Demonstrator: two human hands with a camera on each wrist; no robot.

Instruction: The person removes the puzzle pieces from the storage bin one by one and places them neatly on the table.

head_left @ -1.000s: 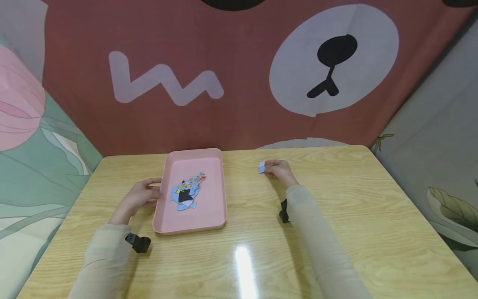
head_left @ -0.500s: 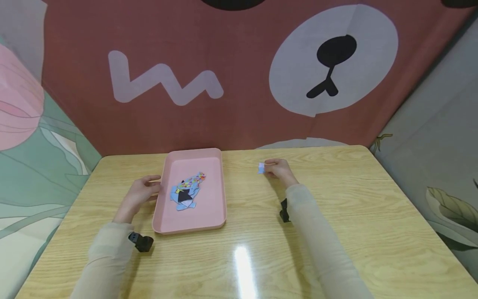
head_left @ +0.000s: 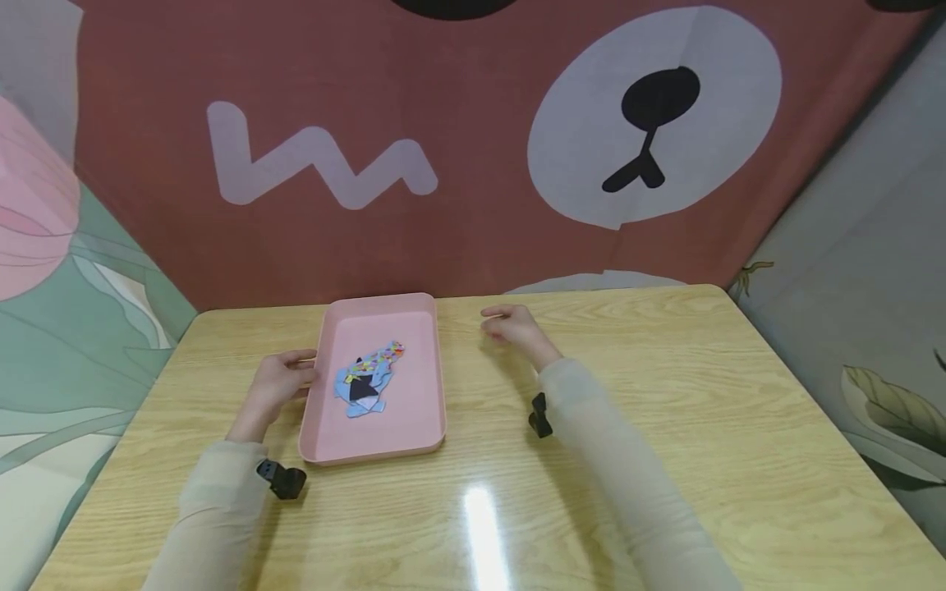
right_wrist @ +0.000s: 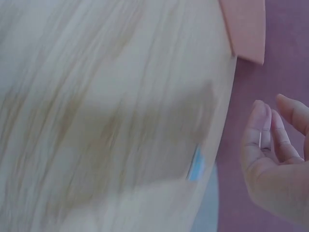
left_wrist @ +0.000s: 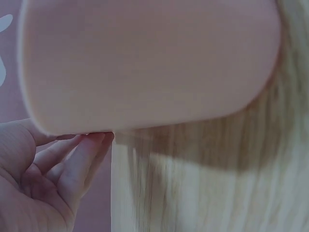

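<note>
Right hand [head_left: 517, 332] has shifted toward the pink tray [head_left: 414, 410], thumb and fingers parted, left hand [head_left: 277, 382] loosely touching the tray's side.

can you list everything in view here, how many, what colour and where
tray: one, pink, on the table, left of centre
flat cut pieces: overlapping, cannot count; blue, black and multicoloured; in the tray
small piece: one, blue, on the table near its far edge
table: one, light wood tone, under the tray
backdrop: one, reddish brown with pale and black shapes, behind the table
side hangings: two, left green and pink, right grey with leaves, flanking the table
wrist devices: two, black, one at each wrist
sleeves: two, cream, one per arm
left grip: one, bare, touching the tray's left side
right grip: one, bare, right of the tray, holding nothing
</note>
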